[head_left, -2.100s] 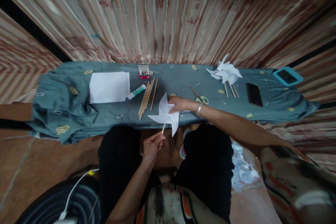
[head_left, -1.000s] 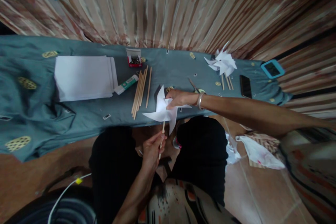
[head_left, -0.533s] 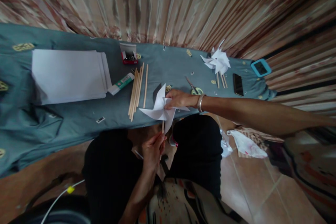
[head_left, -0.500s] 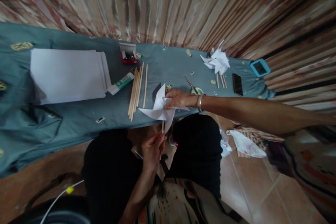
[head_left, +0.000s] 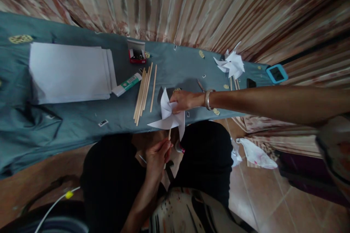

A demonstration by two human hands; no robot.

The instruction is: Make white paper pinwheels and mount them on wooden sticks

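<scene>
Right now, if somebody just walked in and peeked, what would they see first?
The white folded-paper pinwheel at the near edge of the blue-grey cloth-covered table stands out most: the right hand rests on its middle while the left hand grips its thin wooden stick from below. To the left lie a row of loose wooden sticks and a stack of white paper sheets; more finished white pinwheels sit far right.
</scene>
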